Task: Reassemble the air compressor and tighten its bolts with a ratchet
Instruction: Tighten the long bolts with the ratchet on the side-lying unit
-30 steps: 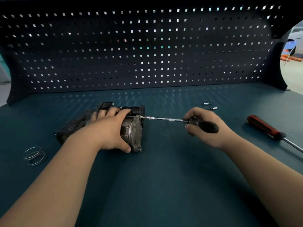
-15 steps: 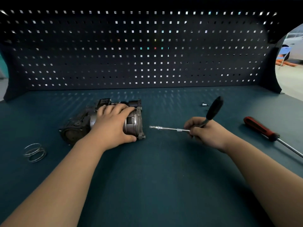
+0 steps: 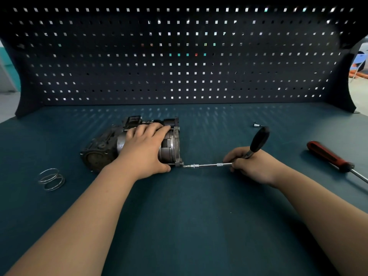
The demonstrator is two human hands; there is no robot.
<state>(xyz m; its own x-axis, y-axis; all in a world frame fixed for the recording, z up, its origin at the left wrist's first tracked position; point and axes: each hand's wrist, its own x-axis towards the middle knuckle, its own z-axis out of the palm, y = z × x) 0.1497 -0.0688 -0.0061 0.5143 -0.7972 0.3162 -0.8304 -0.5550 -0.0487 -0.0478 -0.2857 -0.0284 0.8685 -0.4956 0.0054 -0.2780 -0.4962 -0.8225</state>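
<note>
Head view: on the tabletop (image 3: pixel 189 226), the left hand (image 3: pixel 142 150) has its grip round the compressor (image 3: pixel 101 152); the right hand (image 3: pixel 253 166) has its grip closed on the ratchet (image 3: pixel 258 139), bit tip at the compressor's near corner.

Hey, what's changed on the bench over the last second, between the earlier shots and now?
The right hand pulled the ratchet off the upper part of the compressor, swung its handle upward, and brought the tip down to the lower near corner of the end plate. The left hand still grips the compressor. The spring and red screwdriver lie where they were.
</note>
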